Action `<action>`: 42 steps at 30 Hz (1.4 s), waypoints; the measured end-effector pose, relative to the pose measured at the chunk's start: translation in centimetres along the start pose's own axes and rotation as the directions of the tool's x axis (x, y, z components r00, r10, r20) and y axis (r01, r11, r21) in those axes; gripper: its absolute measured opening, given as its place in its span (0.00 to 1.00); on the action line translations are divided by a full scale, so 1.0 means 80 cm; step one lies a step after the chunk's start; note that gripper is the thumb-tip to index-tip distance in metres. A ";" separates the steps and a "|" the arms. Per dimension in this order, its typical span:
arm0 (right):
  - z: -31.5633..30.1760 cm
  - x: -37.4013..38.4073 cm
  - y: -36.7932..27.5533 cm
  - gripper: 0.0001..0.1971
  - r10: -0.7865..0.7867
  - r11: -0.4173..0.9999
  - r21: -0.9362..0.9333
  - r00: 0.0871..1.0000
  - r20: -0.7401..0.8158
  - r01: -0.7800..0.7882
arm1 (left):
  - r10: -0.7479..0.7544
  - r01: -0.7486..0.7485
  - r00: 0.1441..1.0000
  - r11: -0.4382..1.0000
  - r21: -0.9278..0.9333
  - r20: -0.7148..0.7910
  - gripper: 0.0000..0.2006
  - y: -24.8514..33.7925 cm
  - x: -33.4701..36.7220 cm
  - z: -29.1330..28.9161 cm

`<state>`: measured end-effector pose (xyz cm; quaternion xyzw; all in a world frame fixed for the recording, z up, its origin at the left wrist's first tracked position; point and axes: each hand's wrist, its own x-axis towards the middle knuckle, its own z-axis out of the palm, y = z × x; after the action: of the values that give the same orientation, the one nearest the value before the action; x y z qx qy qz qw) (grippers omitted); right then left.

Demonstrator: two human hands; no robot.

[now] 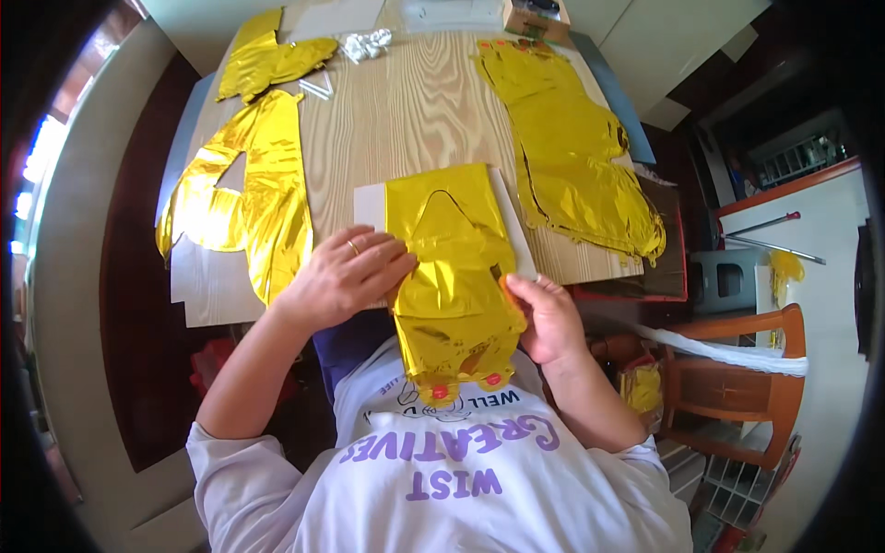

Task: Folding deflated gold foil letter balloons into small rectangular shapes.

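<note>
A flat gold foil balloon (456,276), folded into a narrow panel, lies over a pale board (371,205) at the table's near edge. Its lower end hangs toward my lap and carries two small red dots. My left hand (355,269), a ring on one finger, holds the panel's left edge with curled fingers; the thumb is hidden. On the opposite side, my right hand (550,318) pinches the edge, its thumb on top and its other fingers partly hidden.
Another flat gold foil balloon (572,138) lies on the wooden table (406,101) to the right, and a gold foil letter-like shape (277,157) to the left. Behind that sit another gold foil piece (267,64), white bundles (366,44) and thin white sticks (316,87). A wooden chair (728,392) stands at right.
</note>
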<state>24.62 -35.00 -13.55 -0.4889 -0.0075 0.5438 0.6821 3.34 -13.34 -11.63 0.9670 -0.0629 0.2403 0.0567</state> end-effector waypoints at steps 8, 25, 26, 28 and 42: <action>-0.034 -0.006 0.023 0.06 -0.015 0.995 -0.103 1.000 -0.023 0.013 | -0.183 0.201 0.972 0.972 -0.122 0.145 0.29 0.039 -0.022 0.009; -0.010 0.000 -0.051 0.08 0.127 0.979 -0.192 0.952 0.277 -0.074 | -0.138 0.148 0.983 0.986 0.072 -0.125 0.18 0.035 0.003 0.008; -0.006 0.001 -0.057 0.09 0.112 0.980 -0.189 0.947 0.300 -0.055 | -0.151 0.161 0.978 0.985 0.062 -0.142 0.18 0.028 0.004 0.004; -0.008 0.015 -0.068 0.17 0.099 0.984 -0.173 0.924 0.368 -0.036 | -0.184 0.197 0.966 0.979 0.056 -0.182 0.19 0.014 0.010 -0.010; 0.071 0.097 -0.157 0.18 -0.076 0.778 -0.578 0.951 0.299 0.245 | -0.551 0.539 0.770 0.831 -0.135 -0.321 0.20 -0.072 0.059 -0.120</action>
<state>33.93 -24.58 -6.17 -0.6042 -0.3130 0.5107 0.5255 3.94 -6.78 -1.44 0.8845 0.2269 0.3788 0.1508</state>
